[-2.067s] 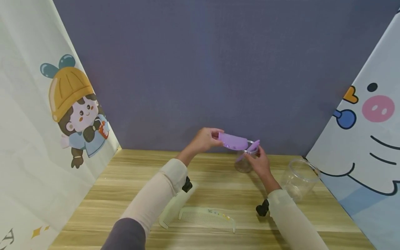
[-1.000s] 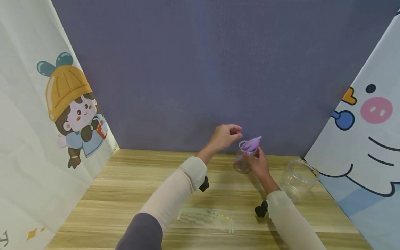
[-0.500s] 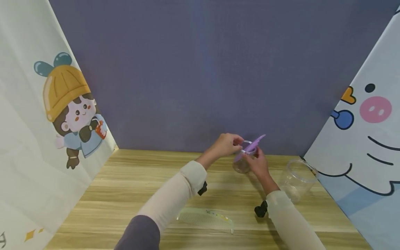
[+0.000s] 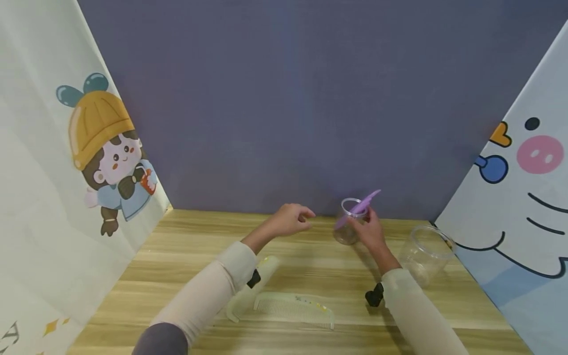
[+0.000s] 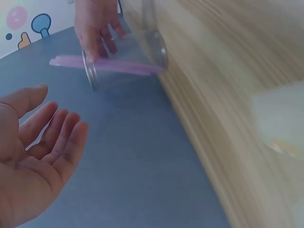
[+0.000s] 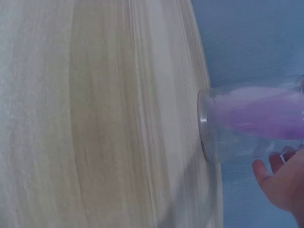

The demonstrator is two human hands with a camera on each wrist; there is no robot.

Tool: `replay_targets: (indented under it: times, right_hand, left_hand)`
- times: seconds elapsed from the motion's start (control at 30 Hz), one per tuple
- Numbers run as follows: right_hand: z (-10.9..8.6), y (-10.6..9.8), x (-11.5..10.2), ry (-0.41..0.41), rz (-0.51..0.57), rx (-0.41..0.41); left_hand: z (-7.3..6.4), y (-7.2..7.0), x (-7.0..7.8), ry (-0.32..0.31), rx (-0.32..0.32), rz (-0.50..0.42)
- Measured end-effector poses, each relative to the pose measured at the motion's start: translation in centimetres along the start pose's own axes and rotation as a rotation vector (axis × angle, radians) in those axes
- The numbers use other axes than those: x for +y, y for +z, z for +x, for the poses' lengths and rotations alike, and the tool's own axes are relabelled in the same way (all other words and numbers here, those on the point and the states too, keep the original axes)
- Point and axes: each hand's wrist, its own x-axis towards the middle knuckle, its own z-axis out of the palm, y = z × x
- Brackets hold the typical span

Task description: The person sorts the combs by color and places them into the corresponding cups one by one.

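My right hand (image 4: 372,232) grips a small clear plastic jar (image 4: 343,236) by its right side near the rim. The jar stands upright at the back of the table, by the dark backdrop. Purple combs (image 4: 365,203) lean inside it, bunched against the right side of the rim with their upper ends sticking out; their lower part (image 6: 261,111) shows through the wall in the right wrist view. To the left of the jar, my left hand (image 4: 289,219) is in the air holding nothing; its fingers (image 5: 57,130) are loosely bent in the left wrist view.
Two pale green combs lie on the front of the wooden table (image 4: 177,276): one crosswise (image 4: 295,308), the other slanted (image 4: 263,278) and partly under my left sleeve. A larger clear jar (image 4: 419,264) stands to the right. Printed cloths flank both sides.
My left hand has let go of a purple comb, which now stands in the small jar with the other. It touched near the rim, then drew back left. My right hand kept its hold.
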Motion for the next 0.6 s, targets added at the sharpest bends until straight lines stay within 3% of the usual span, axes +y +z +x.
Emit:
replay_targets:
  times: [0.33, 0.6]
  right_hand:
    - [-0.4, -0.9, -0.8, -0.067, -0.019, -0.006]
    - [-1.1, -1.5, -1.9, -0.137, -0.102, 0.084]
  left_hand:
    - [-4.7, -0.8, -1.7, -0.065, -0.038, -0.086]
    - [-8.5, -0.6, -3.3, -0.082, -0.022, -0.074]
